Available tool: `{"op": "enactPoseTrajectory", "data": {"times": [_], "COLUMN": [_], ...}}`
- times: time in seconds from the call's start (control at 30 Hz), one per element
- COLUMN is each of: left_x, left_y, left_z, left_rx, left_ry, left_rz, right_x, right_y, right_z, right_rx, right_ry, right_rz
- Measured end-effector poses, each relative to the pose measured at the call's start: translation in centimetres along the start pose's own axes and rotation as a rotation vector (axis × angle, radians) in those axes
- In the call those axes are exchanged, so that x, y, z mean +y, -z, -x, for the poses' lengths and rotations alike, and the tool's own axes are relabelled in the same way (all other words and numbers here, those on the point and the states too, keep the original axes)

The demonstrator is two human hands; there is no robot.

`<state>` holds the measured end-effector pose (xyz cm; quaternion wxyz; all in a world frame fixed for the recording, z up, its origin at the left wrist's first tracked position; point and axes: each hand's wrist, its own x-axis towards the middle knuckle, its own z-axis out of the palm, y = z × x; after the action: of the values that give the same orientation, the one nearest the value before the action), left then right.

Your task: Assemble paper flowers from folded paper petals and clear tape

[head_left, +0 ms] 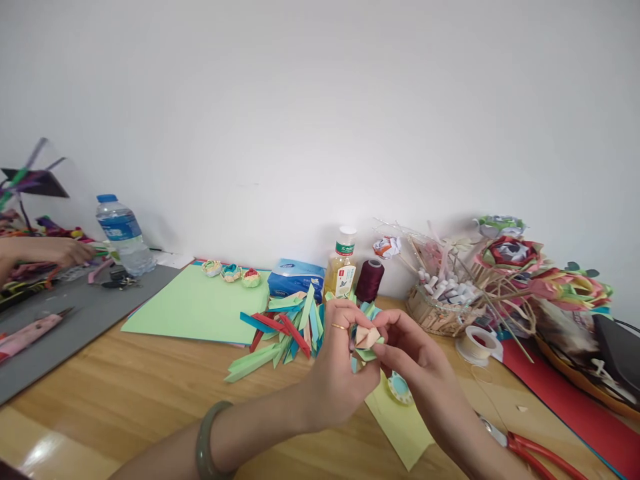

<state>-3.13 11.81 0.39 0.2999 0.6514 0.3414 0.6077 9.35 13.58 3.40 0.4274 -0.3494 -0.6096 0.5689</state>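
Between my two hands, raised a little over the table, is a small folded paper flower (367, 338) with a peach-coloured centre and green and blue outer petals. My left hand (340, 380) grips it from the left, fingers curled around its side. On the other side my right hand (413, 353) pinches a green petal edge between thumb and fingers. Part of the flower is hidden by my fingers. Just left of my hands lies a pile of folded paper strips (295, 327) in green, blue, red and peach. Below them rests a yellow paper sheet (400, 427) with a small round yellow-and-blue item (400, 387) on it.
Red-handled scissors (530, 450), a thread spool (479, 345) and a basket of paper flowers (440, 313) stand to the right. Behind are a drink bottle (343, 263), a tissue pack (296, 277) and green paper sheets (195, 307). Another person's hand (65, 252) is at far left.
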Motion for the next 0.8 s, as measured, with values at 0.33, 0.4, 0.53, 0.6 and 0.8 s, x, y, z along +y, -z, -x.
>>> {"op": "enactPoseTrajectory", "data": {"times": [0.33,0.4,0.53,0.6,0.8], "left_x": [0.6,0.6,0.7,0.9,1.1], "left_y": [0.0,0.1,0.5,0.6,0.6], "left_z": [0.6,0.7,0.5,0.3,0.4], "left_rx": [-0.027,-0.048,-0.091,-0.082,-0.09], "left_ry": [0.067,0.077,0.083,0.069,0.042], "left_rz": [0.229,0.301,0.489,0.493,0.446], "right_x": [-0.4,-0.2,0.2,0.4,0.0], "right_y": [-0.4,-0.4,-0.2,-0.2,-0.4], "right_z": [0.3,0.3,0.4,0.7,1.5], "right_rx": [0.046,0.068,0.131,0.162,0.072], "right_ry": [-0.129,-0.135,0.017,0.156,0.262], "right_rz": [-0.169,-0.179,-0.14,-0.078,0.069]}}
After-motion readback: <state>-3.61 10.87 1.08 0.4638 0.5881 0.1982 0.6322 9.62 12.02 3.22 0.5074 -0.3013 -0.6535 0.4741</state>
